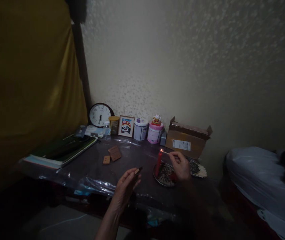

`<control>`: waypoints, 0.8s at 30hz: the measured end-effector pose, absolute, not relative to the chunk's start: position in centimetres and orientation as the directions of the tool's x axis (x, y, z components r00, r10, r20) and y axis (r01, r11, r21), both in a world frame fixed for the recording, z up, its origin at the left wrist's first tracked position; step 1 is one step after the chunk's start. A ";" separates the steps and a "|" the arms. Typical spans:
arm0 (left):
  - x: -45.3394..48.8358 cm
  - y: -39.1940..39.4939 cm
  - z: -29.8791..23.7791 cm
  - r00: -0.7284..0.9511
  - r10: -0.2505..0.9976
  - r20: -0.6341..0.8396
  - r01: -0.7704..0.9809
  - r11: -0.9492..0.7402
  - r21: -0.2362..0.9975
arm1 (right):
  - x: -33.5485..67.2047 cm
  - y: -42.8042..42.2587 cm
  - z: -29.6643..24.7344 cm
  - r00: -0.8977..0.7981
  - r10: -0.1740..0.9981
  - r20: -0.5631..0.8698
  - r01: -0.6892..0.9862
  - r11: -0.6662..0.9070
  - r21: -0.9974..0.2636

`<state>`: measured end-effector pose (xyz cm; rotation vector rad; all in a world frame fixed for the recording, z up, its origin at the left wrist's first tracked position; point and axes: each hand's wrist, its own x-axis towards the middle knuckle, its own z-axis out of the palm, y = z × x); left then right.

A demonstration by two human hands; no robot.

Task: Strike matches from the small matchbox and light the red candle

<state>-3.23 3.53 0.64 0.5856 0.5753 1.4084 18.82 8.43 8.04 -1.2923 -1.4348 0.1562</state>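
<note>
A red candle (158,164) stands upright at the left side of a round metal dish (155,176) with dark and pale bits in it. My right hand (181,165) pinches a match (165,152), its tip at the candle's top, where a small flame glows. To the left and lower, my left hand (127,185) is closed on a small matchbox (137,171), held above the table's front part. Many loose matches (199,170) lie spread behind my right hand, which partly hides them and the dish.
Small brown cardboard pieces (114,153) lie mid-table. Along the wall stand a clock (100,115), a framed panda picture (126,126), a white tub (140,129), a pink tub (154,133) with a figurine and an open carton (186,140). Green books (64,150) lie left.
</note>
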 end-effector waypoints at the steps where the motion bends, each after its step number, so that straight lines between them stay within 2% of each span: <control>1: -3.2 3.5 0.7 0.077 0.997 -0.026 -0.727 0.074 0.682 | 18.8 8.4 8.1 0.247 0.746 0.619 0.598 0.386 -0.703; 24: -3.1 3.4 1.0 0.078 0.996 -0.037 -0.729 0.082 0.680 | 18.9 8.6 7.8 0.211 0.744 0.634 0.631 0.391 -0.670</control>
